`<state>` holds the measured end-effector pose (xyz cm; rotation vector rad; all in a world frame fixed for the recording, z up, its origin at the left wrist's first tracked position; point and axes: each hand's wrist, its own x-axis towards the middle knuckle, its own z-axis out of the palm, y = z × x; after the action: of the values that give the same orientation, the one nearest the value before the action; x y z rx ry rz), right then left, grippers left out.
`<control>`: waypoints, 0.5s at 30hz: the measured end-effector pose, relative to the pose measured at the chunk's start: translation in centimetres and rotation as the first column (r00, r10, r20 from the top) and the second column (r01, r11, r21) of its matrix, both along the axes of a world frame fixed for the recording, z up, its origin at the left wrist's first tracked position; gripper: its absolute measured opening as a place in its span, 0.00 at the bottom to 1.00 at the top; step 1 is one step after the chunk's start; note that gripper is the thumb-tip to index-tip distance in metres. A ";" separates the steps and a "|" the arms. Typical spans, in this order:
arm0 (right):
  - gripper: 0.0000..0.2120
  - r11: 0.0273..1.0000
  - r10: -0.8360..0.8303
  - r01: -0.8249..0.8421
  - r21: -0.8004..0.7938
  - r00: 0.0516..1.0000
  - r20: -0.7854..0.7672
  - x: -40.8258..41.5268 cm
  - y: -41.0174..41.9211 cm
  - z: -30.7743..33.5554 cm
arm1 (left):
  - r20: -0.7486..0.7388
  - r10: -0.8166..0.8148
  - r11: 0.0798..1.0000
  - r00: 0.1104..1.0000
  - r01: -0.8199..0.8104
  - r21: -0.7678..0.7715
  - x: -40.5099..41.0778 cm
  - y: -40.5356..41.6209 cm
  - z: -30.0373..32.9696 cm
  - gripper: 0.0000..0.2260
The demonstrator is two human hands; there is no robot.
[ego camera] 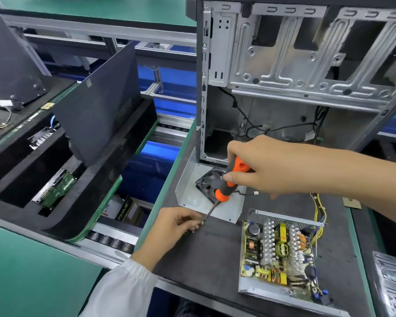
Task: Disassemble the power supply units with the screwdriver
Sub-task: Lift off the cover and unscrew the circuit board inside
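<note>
Your left hand (177, 223) pinches a loosened screw off the tip of the screwdriver (226, 181) gripped in your right hand (258, 165), power supply (281, 255) opened beside you; next, probably the board screws.

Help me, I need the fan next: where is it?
Head view, centre: the fan lies in the metal cover, under the screwdriver in the right hand, before the case.

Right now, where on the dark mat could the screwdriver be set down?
Bare mat lies between the left hand and the opened power supply, toward the near edge. It is crowded around the metal cover with its fan, under the right hand.
</note>
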<state>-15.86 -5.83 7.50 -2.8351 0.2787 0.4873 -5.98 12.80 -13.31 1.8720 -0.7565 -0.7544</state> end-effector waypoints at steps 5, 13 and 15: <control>0.14 0.998 -0.021 0.019 0.052 0.999 0.034 -0.8 -0.3 -0.4 | -0.019 -0.177 0.984 0.984 0.176 -0.013 -0.3 -0.1 0.7 0.13; 0.14 0.996 -0.058 0.052 0.074 0.995 0.083 -1.7 -1.3 -1.5 | 0.046 0.001 0.997 0.999 -0.004 0.076 -0.7 -0.5 0.2 0.08; 0.14 0.994 -0.072 0.066 0.081 0.995 0.074 -2.2 -1.6 -1.7 | 0.205 -0.013 0.994 0.979 -0.009 0.110 -0.5 -0.3 0.3 0.08</control>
<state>-18.03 -7.39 5.80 -2.7497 0.3344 0.3653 -6.53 12.55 -12.99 2.0721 -0.8606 -0.6209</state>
